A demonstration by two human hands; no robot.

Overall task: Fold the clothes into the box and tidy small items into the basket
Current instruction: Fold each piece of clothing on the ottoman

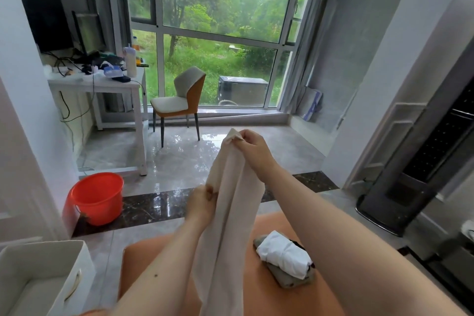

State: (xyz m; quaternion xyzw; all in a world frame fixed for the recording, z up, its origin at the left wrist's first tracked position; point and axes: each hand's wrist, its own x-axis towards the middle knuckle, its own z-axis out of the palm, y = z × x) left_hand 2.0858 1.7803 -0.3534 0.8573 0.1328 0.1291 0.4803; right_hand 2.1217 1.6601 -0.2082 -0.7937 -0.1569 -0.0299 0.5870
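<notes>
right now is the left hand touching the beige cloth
Touching. The head view shows the left hand pinching the edge of the beige cloth lower down, while the right hand grips its top corner.

You find no text, label, brand, number or sign that can be read anywhere here; the bottle (130, 61) on the white desk (102, 84) by the window is too small and blurred to show any print.
</notes>
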